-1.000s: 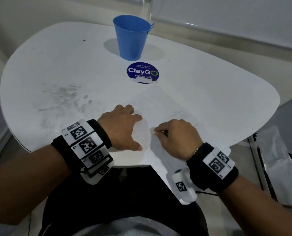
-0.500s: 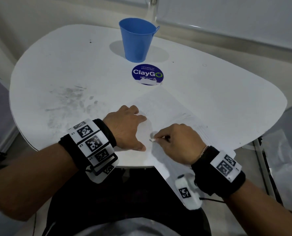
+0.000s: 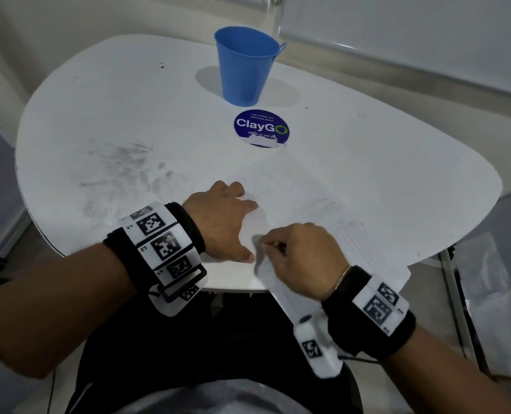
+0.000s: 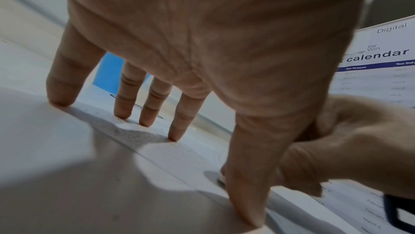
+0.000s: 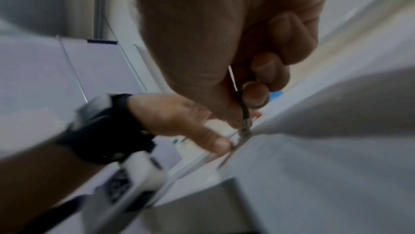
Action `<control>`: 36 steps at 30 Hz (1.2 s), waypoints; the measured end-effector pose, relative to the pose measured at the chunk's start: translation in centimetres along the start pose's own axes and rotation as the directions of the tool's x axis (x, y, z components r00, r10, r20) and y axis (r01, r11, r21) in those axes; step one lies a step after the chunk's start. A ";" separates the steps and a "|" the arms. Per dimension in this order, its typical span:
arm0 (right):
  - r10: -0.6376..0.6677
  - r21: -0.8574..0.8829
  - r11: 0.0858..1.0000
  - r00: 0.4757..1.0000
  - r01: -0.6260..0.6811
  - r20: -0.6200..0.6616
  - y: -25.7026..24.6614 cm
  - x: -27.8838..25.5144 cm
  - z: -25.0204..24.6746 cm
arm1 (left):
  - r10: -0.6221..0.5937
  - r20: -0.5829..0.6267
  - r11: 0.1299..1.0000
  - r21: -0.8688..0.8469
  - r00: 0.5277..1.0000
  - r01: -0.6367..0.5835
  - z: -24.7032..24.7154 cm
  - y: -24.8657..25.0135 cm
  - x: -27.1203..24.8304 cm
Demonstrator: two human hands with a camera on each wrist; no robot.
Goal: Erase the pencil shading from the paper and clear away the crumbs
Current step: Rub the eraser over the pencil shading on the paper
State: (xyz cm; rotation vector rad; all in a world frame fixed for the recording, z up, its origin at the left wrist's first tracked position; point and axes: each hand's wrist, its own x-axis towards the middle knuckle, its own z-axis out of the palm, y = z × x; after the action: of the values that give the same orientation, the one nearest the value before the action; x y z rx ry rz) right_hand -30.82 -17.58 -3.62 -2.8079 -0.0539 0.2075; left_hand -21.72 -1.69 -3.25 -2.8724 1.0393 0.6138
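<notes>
A white sheet of paper (image 3: 302, 198) lies at the table's near edge, one corner hanging over it. My left hand (image 3: 224, 222) presses its left part flat with spread fingers (image 4: 177, 131). My right hand (image 3: 302, 255) pinches a thin dark pencil (image 5: 244, 113) with a metal ferrule, its eraser end down on the paper beside my left thumb (image 5: 215, 142). In the head view only a pale tip of the pencil (image 3: 266, 243) shows. The right wrist view is blurred. No shading or crumbs can be made out around the tip.
A blue bucket (image 3: 246, 67) stands at the back of the white table (image 3: 128, 100), with a round ClayGo sticker (image 3: 261, 128) in front of it. Grey smudges (image 3: 123, 165) mark the tabletop left of my left hand. The table's edge runs just under my wrists.
My right hand has slid the pencil's end left and nearer, closer to my left thumb. My left hand has stayed pressed on the paper.
</notes>
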 end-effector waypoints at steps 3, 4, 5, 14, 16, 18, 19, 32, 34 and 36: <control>0.027 0.046 0.999 1.000 -0.027 -0.007 0.0 0.4 -0.3 | 0.003 0.010 1.000 0.008 1.000 -0.003 0.0 -0.1 0.0; 0.061 0.037 0.998 0.997 -0.060 -0.039 0.4 0.8 -0.6 | 0.001 0.011 1.000 0.005 1.000 -0.001 0.0 -0.1 -0.1; 0.083 0.023 0.996 0.994 -0.082 -0.072 0.9 1.0 -0.7 | 0.000 0.011 1.000 0.003 1.000 0.000 0.0 -0.1 -0.1; 0.044 0.094 0.995 0.997 -0.037 -0.071 0.4 0.9 0.1 | 0.001 0.045 0.999 0.046 0.999 -0.003 -0.2 0.0 -0.1; 0.007 0.082 0.997 0.998 -0.003 -0.059 0.3 0.6 0.3 | -0.001 0.054 0.998 0.055 0.999 -0.002 -0.1 0.1 0.0; -0.054 0.101 0.993 0.998 0.053 0.010 -0.4 0.0 0.8 | -0.003 0.068 0.998 0.059 0.998 -0.001 -0.2 0.1 -0.1; -0.051 0.106 0.993 0.998 0.048 0.026 -0.5 0.1 0.9 | -0.004 0.075 0.998 0.063 0.997 -0.001 -0.2 0.1 -0.1; 0.005 -0.005 1.000 0.995 -0.006 -0.100 0.6 0.7 0.1 | 0.002 0.070 0.997 0.080 0.998 -0.008 -0.3 0.0 -0.3; -0.067 -0.018 0.998 0.998 0.067 -0.018 -0.4 0.0 0.2 | 0.002 0.074 0.997 0.074 0.997 -0.008 -0.3 0.1 -0.2; -0.062 0.060 0.996 0.996 0.058 0.065 -0.5 -0.2 -0.5 | 0.002 0.075 0.997 0.074 0.997 -0.008 -0.4 0.1 -0.1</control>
State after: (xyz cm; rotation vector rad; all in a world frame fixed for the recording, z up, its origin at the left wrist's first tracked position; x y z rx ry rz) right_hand -30.98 -17.29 -3.00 -2.7363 -0.1450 0.2844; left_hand -21.75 -1.74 -2.86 -2.7616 1.0365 0.6636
